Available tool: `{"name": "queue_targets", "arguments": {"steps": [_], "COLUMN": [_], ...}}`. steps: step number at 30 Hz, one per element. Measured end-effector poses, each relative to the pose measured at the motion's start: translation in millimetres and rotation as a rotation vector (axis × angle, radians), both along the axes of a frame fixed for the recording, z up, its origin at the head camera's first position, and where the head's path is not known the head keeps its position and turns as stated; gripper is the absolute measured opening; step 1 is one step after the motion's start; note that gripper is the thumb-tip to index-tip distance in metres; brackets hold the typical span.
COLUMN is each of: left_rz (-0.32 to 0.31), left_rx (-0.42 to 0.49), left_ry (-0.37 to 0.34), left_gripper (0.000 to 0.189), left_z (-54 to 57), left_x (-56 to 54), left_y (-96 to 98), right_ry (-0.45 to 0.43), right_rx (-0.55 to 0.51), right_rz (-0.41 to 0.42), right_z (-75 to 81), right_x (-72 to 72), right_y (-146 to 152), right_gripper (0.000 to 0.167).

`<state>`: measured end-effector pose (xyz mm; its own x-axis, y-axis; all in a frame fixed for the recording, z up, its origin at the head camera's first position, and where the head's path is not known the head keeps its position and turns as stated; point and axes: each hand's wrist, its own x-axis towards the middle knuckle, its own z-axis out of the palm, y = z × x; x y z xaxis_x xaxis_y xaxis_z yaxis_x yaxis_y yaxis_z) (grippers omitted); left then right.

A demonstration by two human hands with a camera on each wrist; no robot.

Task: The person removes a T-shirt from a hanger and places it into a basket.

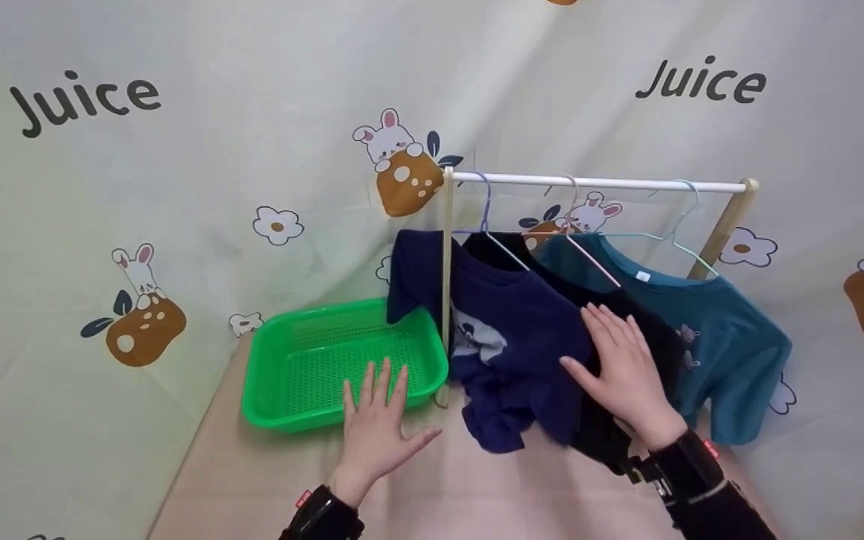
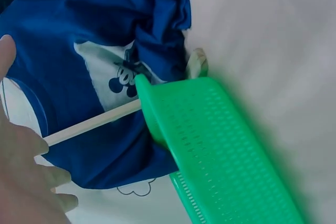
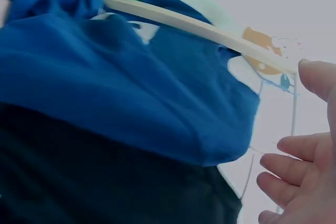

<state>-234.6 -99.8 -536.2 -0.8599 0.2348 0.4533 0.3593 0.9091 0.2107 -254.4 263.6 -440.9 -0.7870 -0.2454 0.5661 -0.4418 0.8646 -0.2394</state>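
Fingers spread, my left hand (image 1: 373, 435) hovers by the near rim of a green plastic basket (image 1: 274, 420), which has nothing in it. My right hand (image 1: 622, 375), also with straight fingers, is in front of the hanging shirts and holds nothing. A navy T-shirt (image 1: 529, 330) with a white cartoon print hangs on a purple hanger (image 1: 486, 202) at the rack's left end. Behind it hangs a black shirt (image 1: 646, 322) on a pink hanger (image 1: 573, 206). A teal shirt (image 1: 747, 337) hangs on a light green hanger (image 1: 691, 210) at the right. The navy sleeve overlaps the basket's corner.
The small clothes rack has a white rail (image 1: 619, 182) and wooden posts (image 1: 447, 300). It stands on a beige-covered table (image 1: 432, 495). Behind hangs a pale curtain (image 1: 252, 150) printed with rabbits, flowers and the word Juice.
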Motion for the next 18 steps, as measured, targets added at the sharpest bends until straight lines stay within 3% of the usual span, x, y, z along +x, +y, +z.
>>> {"name": "queue_targets", "arguments": {"steps": [8, 18], "left_rz": [-0.025, -0.007], "left_rx": [0.074, 0.142], "left_ry": [0.083, 0.104], "left_gripper": [0.099, 0.095], "left_z": [3.4, -8.2], "left_x": [-18.4, -36.1], "left_y": [8.2, 16.0], "right_ry": [0.010, -0.161], "right_rx": [-0.064, -0.110], "right_rz": [0.077, 0.072], "right_z": [30.1, 53.1], "right_x": [-33.7, -80.1], "right_y": [-26, -52], "right_gripper": [0.064, 0.058]}}
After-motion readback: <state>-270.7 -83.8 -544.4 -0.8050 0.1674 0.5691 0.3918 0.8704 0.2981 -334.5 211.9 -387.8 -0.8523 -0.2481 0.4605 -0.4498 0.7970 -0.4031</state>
